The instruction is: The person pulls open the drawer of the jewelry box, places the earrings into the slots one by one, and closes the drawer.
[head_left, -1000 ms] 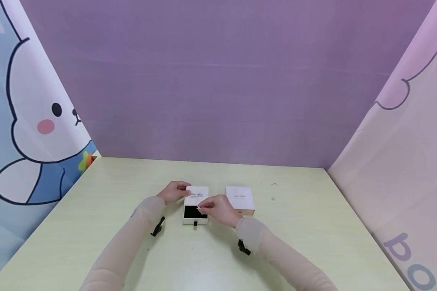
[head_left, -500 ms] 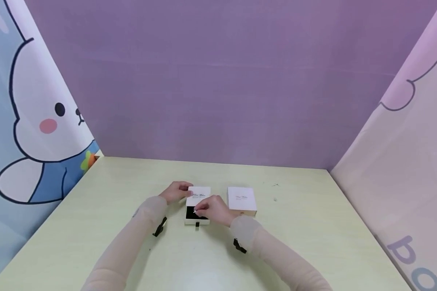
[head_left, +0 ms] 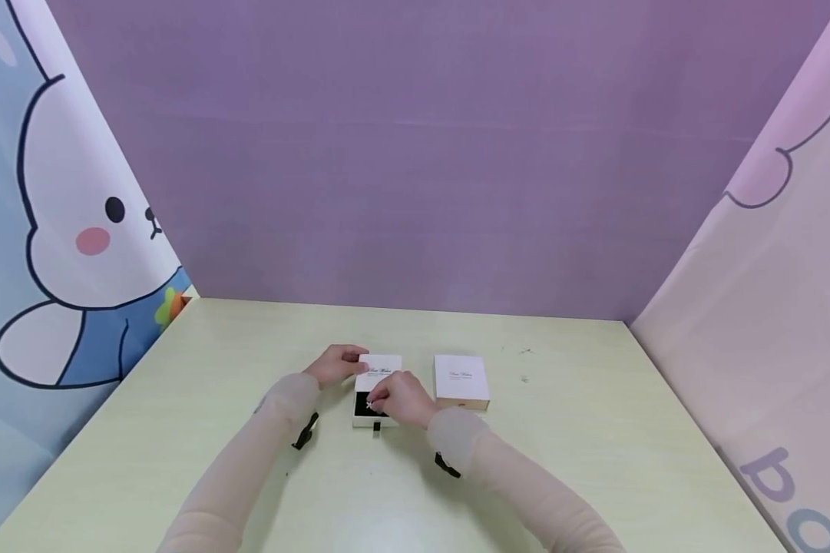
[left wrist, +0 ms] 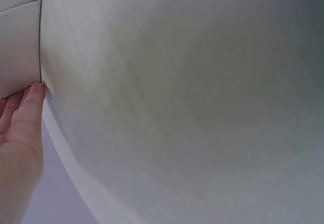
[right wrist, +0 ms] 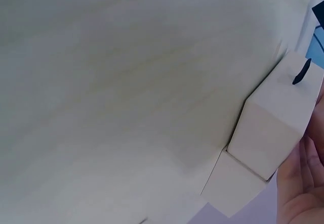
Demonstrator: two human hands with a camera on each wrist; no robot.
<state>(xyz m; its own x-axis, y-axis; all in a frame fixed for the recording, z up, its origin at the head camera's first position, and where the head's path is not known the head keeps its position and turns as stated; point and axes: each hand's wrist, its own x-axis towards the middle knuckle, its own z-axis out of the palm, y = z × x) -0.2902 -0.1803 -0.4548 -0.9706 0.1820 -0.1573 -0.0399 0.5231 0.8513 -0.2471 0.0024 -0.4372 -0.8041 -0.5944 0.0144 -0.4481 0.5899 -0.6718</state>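
A small white gift box sleeve [head_left: 385, 361] with printed script lies on the table, its black-lined drawer [head_left: 361, 421] pulled out toward me. My left hand [head_left: 335, 365] grips the sleeve at its far left corner; in the left wrist view its fingertips touch the box edge. Over the drawer's black lining, my right hand [head_left: 406, 398] pinches a tiny silvery piece of jewellery [head_left: 369, 405], too small to identify further. The right hand covers part of the drawer. In the right wrist view, a black pull tab [right wrist: 302, 72] hangs from the drawer front.
A second white box [head_left: 460, 376] with similar print stands closed to the right. Farther right, tiny dark or silvery items [head_left: 527, 351] lie on the pale table [head_left: 262, 330]. A purple panel [head_left: 415, 153] rises behind the table, with printed cloths at both sides.
My right hand has moved left and slightly down, bringing the silvery piece over the drawer's black lining. The left hand keeps its place on the sleeve.
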